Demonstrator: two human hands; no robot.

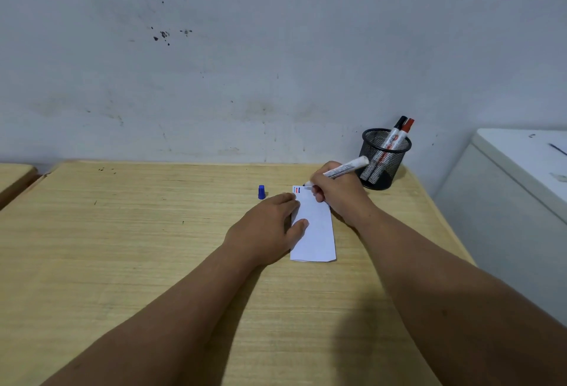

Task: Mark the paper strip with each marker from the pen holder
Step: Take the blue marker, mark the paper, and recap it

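A white paper strip (317, 232) lies on the wooden desk (153, 247). Short coloured marks sit at its far left corner. My left hand (264, 229) lies flat on the strip's left edge, fingers and thumb pressing the paper down. My right hand (337, 192) grips an uncapped white marker (345, 168), its tip at the strip's far end. A blue cap (261, 192) stands on the desk just left of the strip. A black mesh pen holder (383, 160) at the back right holds a black-capped marker (395, 134) and a red-capped marker (406, 129).
A grey, stained wall rises right behind the desk. A white cabinet (521, 177) stands to the right of the desk. Part of another wooden surface (12, 177) shows at the far left.
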